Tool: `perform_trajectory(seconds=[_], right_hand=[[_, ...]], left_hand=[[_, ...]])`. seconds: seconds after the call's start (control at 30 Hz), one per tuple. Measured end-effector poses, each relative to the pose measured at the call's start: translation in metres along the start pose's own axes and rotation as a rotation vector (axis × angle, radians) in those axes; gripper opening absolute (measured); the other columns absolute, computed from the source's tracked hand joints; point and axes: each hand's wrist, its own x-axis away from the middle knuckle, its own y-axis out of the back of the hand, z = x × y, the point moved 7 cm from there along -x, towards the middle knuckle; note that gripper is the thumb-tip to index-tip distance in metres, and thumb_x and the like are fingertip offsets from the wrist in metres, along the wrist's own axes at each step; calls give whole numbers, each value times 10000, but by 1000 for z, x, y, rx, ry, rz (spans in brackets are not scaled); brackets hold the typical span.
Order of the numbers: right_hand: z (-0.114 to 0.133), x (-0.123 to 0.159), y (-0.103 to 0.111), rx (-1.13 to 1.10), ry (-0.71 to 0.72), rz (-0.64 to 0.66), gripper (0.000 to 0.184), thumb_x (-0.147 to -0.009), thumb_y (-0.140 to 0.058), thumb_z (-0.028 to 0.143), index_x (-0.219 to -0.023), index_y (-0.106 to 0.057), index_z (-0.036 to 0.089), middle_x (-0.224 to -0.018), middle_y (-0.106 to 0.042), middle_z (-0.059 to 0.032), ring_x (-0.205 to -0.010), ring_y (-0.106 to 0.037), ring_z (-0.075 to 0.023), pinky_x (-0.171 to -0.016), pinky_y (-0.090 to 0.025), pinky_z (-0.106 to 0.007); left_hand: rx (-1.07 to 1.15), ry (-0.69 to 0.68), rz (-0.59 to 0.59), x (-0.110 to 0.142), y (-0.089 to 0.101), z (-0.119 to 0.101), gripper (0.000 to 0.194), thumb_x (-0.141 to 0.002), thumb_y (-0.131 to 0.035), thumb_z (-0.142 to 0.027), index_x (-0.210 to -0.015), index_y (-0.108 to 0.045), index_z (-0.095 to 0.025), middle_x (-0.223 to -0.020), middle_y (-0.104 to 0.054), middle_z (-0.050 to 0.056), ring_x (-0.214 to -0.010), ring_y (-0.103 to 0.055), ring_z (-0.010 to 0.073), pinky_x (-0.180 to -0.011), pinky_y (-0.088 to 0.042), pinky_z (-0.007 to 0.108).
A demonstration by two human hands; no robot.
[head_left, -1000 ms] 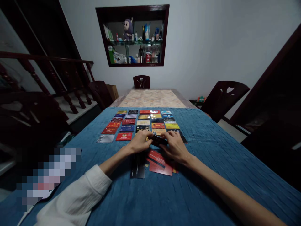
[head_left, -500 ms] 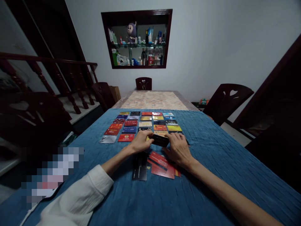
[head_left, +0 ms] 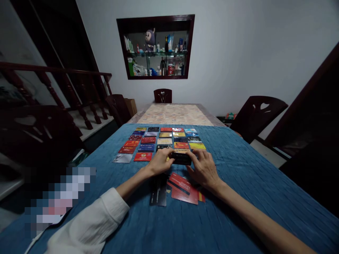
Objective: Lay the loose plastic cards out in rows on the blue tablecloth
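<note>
Between my two hands is a black card point(head_left: 181, 158), tilted up off the cloth. My left hand point(head_left: 161, 161) pinches its left end between thumb and fingers. At its right end, my right hand point(head_left: 203, 167) grips it with thumb and forefinger. Closer to me lie a loose red card point(head_left: 182, 188) overlapping other cards and a dark card point(head_left: 158, 194). Beyond my hands, several colourful cards are laid flat in rows, among them a red card point(head_left: 143, 156), a blue card point(head_left: 146, 147) and a silver card point(head_left: 123, 158). My hands hide part of the nearest row.
A blue cloth point(head_left: 238, 204) covers the near part of the table; the far part shows a patterned top point(head_left: 176, 113). At the left edge lies a blurred-out object point(head_left: 63, 194) with a white cable. Dark chairs point(head_left: 261, 113) stand around, and a wall shelf point(head_left: 156, 53) is behind.
The black card has turned slightly to lie more level between my hands. Both hands still hold it. The whole view has shifted a little downward in the picture.
</note>
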Motion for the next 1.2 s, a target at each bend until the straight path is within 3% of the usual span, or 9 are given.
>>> perform_trajectory(seconds=[0.57,0.87,1.2], right_hand=[[-4,-4,0,-44,40,52,434,-841,-566,225,-1266,-554,136,-1128,-598,-156,-1011,-505,-293,-834,-426,-403],[-6,-7,2,-114,43,83,466,-824,-601,248,-1272,-535,142,-1133,-584,-153,-1021,-514,-295,-811,-469,-405],[-12,-25,-9,-275,135,145,556,-790,-627,222,-1329,-500,172,-1143,-578,-146,-1020,-530,-290,-859,-512,-453]], left_hand=[[-234,-129,106,7,-9,-11,582,-824,-616,-152,-1385,-461,-161,-1229,-644,124,-1104,-564,283,-969,-461,431],[-287,-159,116,8,-2,-22,558,-796,-615,-161,-1333,-466,-184,-1270,-530,129,-1175,-513,284,-980,-458,419],[-340,-199,162,1,18,-19,441,-811,-636,-200,-1236,-518,-178,-1227,-565,126,-1148,-520,291,-972,-437,423]])
